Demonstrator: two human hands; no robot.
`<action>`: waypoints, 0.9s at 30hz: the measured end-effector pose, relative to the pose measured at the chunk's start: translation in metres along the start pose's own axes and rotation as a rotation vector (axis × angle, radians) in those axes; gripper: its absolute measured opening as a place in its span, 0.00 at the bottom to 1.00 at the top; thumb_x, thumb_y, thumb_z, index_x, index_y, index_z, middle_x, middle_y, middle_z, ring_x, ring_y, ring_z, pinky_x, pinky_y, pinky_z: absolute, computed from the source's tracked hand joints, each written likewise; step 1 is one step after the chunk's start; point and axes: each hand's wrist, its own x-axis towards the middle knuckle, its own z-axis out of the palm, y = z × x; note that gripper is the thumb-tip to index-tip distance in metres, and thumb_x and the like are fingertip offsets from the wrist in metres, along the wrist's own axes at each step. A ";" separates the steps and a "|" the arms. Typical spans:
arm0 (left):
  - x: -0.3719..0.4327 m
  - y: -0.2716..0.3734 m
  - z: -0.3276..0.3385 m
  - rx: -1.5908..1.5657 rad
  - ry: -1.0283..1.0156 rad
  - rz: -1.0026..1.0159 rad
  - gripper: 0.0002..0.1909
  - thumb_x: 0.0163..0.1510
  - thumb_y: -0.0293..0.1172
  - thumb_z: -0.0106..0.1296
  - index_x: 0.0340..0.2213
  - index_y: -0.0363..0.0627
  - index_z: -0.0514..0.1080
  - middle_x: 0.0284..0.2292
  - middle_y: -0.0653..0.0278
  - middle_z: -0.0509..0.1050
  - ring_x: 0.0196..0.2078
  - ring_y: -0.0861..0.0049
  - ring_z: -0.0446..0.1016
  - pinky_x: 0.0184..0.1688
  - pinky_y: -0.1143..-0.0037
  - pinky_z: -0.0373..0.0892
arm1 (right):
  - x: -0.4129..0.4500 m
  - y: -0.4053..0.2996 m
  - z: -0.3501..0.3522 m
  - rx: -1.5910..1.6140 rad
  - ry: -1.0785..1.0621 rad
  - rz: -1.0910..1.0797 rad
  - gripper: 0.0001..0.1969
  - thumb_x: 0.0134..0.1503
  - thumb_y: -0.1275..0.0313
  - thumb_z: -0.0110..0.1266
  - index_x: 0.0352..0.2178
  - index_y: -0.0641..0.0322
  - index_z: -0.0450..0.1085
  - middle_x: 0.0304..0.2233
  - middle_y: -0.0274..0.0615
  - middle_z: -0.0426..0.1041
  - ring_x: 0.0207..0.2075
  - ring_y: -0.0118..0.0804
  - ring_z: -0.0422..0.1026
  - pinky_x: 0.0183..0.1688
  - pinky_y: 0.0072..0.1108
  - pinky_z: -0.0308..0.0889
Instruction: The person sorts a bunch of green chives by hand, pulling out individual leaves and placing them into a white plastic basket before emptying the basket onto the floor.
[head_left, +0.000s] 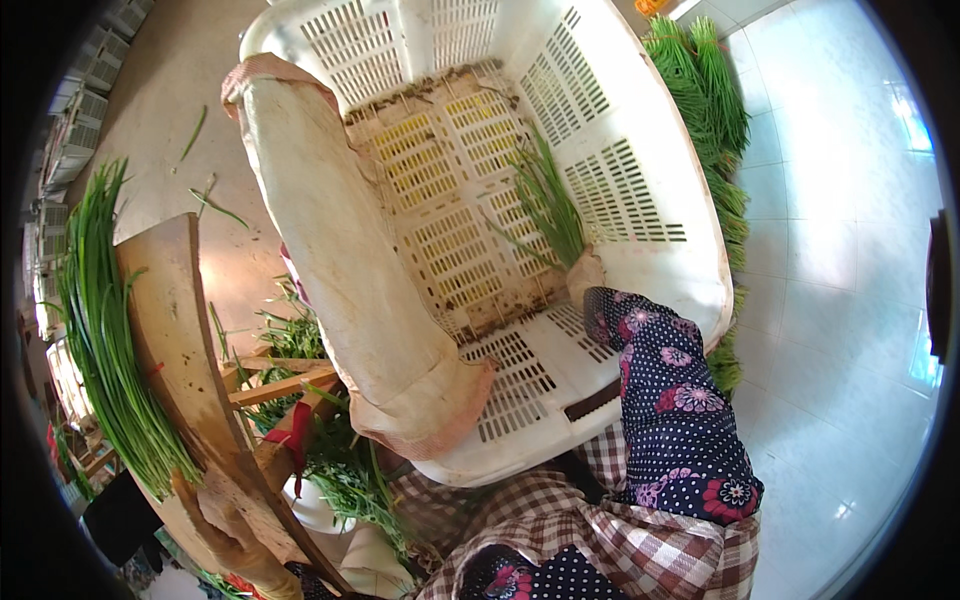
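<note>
My right hand (586, 276), in a tan glove, is down inside a white plastic crate (517, 405). It grips the lower end of a small, loose bunch of green chives (551, 202), whose leaves fan out over the slatted crate floor. At the lower left, my left hand (234, 536), also gloved, touches the bottom end of a long chive bundle (112, 322). That bundle lies along a wooden board (169, 300). Whether the left fingers close around any stems is not clear.
A pale cloth (322, 247) drapes over the crate's left wall. Chive bundles (697, 97) are stacked beyond its right side, by a tiled surface (817, 262). A wooden frame (289, 382) with a red tie (296, 442) and loose greens (345, 472) stands between board and crate.
</note>
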 end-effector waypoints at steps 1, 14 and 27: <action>-0.004 0.000 0.000 -0.005 0.023 0.013 0.25 0.55 0.37 0.38 0.52 0.37 0.53 0.52 0.57 0.57 0.55 0.66 0.54 0.56 0.71 0.49 | -0.014 -0.017 -0.022 0.141 -0.078 0.106 0.18 0.56 0.66 0.37 0.45 0.65 0.59 0.42 0.49 0.66 0.40 0.45 0.67 0.43 0.30 0.63; -0.047 0.067 -0.020 -1.120 -0.297 -0.017 0.21 0.47 0.19 0.39 0.46 0.29 0.60 0.45 0.52 0.65 0.49 0.70 0.62 0.51 0.75 0.57 | -0.160 -0.118 -0.180 0.846 -1.178 -0.617 0.11 0.50 0.76 0.46 0.36 0.71 0.67 0.34 0.46 0.70 0.30 0.35 0.71 0.33 0.25 0.68; -0.113 0.030 -0.051 -2.133 -0.398 -0.203 0.27 0.48 0.38 0.50 0.46 0.37 0.57 0.34 0.57 0.70 0.35 0.69 0.71 0.38 0.73 0.69 | -0.515 -0.081 -0.209 0.389 -2.000 -0.876 0.18 0.50 0.72 0.47 0.42 0.66 0.59 0.28 0.46 0.68 0.20 0.31 0.69 0.25 0.23 0.69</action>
